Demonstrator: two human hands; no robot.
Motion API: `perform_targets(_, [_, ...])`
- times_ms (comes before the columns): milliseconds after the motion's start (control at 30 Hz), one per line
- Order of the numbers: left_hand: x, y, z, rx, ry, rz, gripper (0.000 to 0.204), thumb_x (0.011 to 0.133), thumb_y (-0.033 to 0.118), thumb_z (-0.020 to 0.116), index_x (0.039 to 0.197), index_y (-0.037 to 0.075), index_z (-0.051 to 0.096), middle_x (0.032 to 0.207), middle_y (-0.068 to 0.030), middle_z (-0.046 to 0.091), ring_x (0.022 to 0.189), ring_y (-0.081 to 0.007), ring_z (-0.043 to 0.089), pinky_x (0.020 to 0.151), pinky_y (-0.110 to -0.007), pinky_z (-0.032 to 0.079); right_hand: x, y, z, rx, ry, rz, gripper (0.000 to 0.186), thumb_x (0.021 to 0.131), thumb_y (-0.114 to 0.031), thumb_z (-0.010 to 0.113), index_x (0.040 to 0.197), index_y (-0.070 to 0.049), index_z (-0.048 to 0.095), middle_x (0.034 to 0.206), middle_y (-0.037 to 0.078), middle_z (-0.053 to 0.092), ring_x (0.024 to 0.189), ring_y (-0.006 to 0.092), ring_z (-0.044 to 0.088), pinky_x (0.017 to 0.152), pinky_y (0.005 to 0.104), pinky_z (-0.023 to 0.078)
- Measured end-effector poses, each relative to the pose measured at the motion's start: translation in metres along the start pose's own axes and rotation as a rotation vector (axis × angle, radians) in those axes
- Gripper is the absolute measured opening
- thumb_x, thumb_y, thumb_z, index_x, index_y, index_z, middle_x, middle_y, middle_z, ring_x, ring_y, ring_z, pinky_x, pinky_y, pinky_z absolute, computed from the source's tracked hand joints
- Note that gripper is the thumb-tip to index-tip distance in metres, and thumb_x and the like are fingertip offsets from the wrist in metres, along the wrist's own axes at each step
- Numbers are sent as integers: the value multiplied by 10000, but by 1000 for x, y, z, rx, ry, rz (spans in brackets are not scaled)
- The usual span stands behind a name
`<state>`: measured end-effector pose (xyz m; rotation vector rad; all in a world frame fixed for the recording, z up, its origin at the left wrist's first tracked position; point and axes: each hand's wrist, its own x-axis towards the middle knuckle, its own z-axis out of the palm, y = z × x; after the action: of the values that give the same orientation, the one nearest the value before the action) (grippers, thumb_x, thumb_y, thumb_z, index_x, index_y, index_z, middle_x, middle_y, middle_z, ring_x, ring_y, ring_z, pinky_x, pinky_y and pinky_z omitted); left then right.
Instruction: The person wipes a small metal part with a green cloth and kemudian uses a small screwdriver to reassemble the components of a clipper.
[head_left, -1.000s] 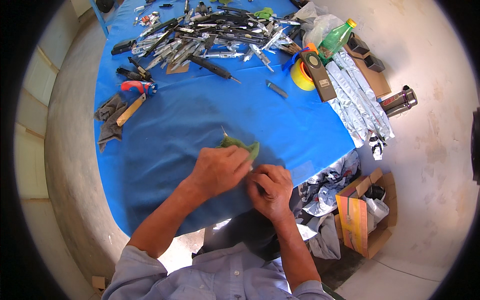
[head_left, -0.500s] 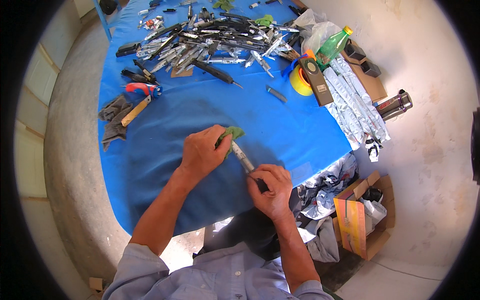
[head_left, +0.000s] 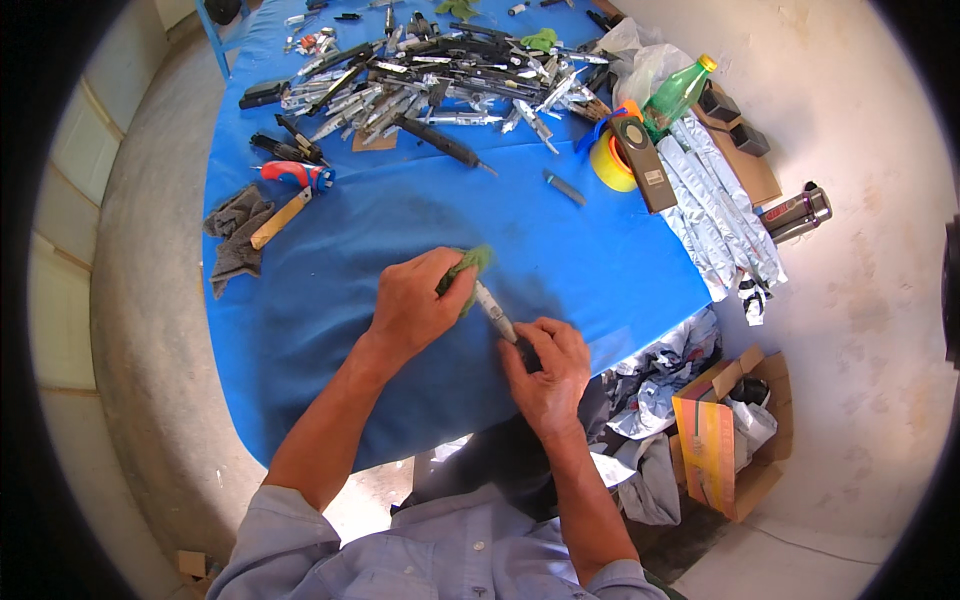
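A slender silver rod with a dark lower end, like a pen-shaped tool [head_left: 494,312], is held slantwise over the blue-covered table [head_left: 350,240]. My right hand [head_left: 552,375] is closed around its dark near end. At its far end, my left hand [head_left: 415,300] pinches a crumpled green cloth [head_left: 474,266], which hides the tip. Ahead lies a large pile of similar silver and black rods [head_left: 430,80]. One dark tool with a thin metal point [head_left: 445,143] sticks out toward me. A short grey-blue stick [head_left: 564,187] rests alone nearer my hands.
On the left lie a grey rag [head_left: 238,225], a wooden-handled tool [head_left: 282,218] and a red-and-blue tool [head_left: 298,175]. Yellow tape [head_left: 611,165], a brown box [head_left: 640,165], a green bottle [head_left: 678,98] and silver packets [head_left: 700,195] line the right edge. An open carton [head_left: 708,450] stands below.
Both hands keep their hold on the rod and the cloth. They sit slightly further right in the picture, and the whole view has shifted a little too.
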<state>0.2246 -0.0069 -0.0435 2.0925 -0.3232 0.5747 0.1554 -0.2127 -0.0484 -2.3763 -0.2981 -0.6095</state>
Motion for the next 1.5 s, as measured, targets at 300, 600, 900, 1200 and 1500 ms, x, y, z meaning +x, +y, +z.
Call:
perform_targets(300, [-22,32,12,66,-261,175,98,897,106,819,925,66,734,865,-116,748,744,-345,732,635,-429,572,-3,3,0,9,-3,-11,304,745,-118,919,1026,-105,806,1025,65,742,964,294,694,835,428,484])
perform_targets(600, [1,-3,-3,170,-36,17,102,929,89,787,938,21,712,860,-166,734,749,-382,721,632,-438,554,0,0,0,45,31,-31,321,735,-67,930,1029,-89,805,1011,75,733,880,275,693,786,407,483])
perform_targets(900, [-10,25,1,17,-95,160,120,911,108,808,973,42,730,890,-150,748,731,-355,728,640,-423,568,0,0,0,45,58,-36,298,743,-87,908,1019,-108,799,1013,49,727,918,266,699,785,406,477])
perform_targets(1200, [-8,11,-3,102,-176,84,104,901,87,790,930,44,699,874,-145,747,758,-380,727,641,-450,567,1,-1,-7,83,13,-97,294,744,-90,914,1019,-132,819,1028,16,755,953,247,718,843,389,490])
perform_targets(1500, [-2,1,-7,147,-49,30,94,912,94,796,932,40,722,872,-151,749,775,-379,738,656,-435,576,2,-3,-8,90,-13,-86,279,769,-81,903,1028,-130,809,1042,8,757,944,241,723,849,386,494])
